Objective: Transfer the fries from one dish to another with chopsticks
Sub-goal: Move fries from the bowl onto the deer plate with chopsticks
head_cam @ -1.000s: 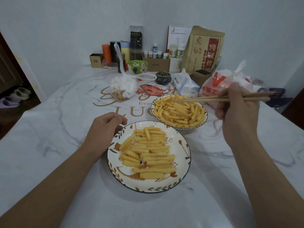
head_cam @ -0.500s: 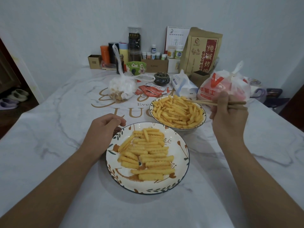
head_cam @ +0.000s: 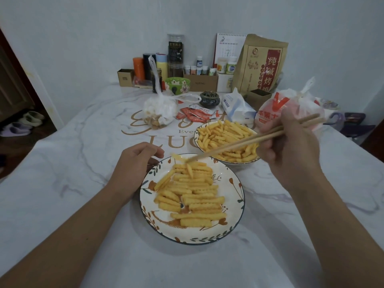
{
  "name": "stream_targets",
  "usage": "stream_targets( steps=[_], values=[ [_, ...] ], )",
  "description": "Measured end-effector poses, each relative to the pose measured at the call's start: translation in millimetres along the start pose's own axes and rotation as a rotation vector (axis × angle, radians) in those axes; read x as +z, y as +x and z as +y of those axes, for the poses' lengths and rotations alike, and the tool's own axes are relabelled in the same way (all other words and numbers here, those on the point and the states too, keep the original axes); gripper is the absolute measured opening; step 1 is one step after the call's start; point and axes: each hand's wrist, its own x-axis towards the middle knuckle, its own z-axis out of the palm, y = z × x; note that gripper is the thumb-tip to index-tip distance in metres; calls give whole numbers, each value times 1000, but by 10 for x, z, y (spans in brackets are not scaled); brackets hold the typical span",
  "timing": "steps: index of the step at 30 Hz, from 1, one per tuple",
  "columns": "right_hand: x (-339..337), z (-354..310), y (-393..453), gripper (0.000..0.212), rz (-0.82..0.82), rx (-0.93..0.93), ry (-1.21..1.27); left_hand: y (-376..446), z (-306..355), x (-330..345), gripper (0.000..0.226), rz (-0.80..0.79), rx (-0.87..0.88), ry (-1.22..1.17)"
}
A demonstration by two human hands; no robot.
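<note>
Wooden chopsticks gripped in right hand, tips at blurred fry over floral plate. Left hand curled at plate rim. Fries light, brittle, probably greasy; pinch mid-length.

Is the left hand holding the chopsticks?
No, the right hand holds the chopsticks; the left hand rests beside the flowered plate.
</note>
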Motion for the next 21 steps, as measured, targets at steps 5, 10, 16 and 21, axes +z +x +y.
stream_targets(
  steps=[5,10,16,21],
  values=[
    [127,106,-138,60,-199,85,-133,0,6,4,31,7,-13,10],
    [222,198,-238,51,-347,67,-255,-6,16,12,29,6,-18,13],
    [171,178,-178,45,-334,45,-152,-11,15,10,29,4,-10,30],
    [140,224,-167,44,-437,67,-223,-21,31,14,29,10,-17,27]
  ],
)
